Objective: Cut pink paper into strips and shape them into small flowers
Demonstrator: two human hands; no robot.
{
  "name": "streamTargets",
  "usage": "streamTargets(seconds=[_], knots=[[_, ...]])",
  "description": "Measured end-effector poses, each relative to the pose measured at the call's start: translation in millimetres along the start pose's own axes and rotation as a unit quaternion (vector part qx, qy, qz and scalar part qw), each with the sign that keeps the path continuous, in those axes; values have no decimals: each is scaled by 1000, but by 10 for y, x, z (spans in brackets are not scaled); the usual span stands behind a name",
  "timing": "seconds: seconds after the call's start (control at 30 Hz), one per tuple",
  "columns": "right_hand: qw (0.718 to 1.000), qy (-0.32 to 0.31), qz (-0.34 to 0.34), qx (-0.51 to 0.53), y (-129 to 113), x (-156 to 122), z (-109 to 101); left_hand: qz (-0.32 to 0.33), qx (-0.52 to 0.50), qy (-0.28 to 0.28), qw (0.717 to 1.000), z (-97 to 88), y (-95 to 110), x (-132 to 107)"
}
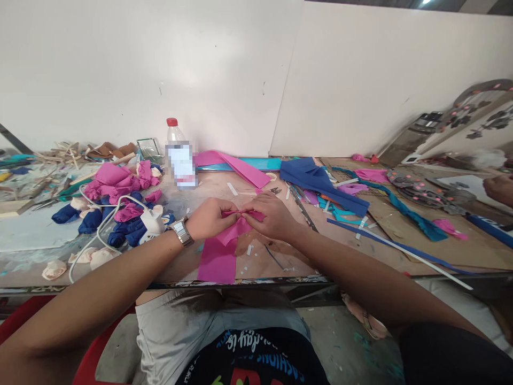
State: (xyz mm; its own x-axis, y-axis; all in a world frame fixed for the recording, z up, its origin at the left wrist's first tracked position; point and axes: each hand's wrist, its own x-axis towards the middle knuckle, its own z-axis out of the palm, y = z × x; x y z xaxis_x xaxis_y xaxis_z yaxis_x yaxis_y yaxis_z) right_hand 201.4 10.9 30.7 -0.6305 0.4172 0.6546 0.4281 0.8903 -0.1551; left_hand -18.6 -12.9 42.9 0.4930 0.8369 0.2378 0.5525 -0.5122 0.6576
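Note:
A strip of pink crepe paper (218,259) hangs from my fingers, its lower end lying on the table by the front edge. My left hand (210,218), with a metal watch on the wrist, pinches the strip's gathered upper edge. Close beside it, my right hand (270,215) grips the same edge, thumbs nearly meeting. A bit of pink shows between the two hands. Behind them lies another pink strip (244,168), folded over a light blue sheet. A folded dark blue strip (320,184) rests to the right.
Left of my hands sit pink and blue crumpled paper flowers (114,184), a white charger with cable (152,219) and wood sticks (66,155). A red-capped bottle (172,128) stands behind. A white stick (420,259) lies right; another person's hand (499,190) is at the far right.

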Motion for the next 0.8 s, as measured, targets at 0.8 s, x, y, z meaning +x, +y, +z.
streamTargets(seconds=[0.8], knots=[[996, -1, -50, -78, -5, -15, -26, -77, -169, -54, 981, -30, -34, 52]])
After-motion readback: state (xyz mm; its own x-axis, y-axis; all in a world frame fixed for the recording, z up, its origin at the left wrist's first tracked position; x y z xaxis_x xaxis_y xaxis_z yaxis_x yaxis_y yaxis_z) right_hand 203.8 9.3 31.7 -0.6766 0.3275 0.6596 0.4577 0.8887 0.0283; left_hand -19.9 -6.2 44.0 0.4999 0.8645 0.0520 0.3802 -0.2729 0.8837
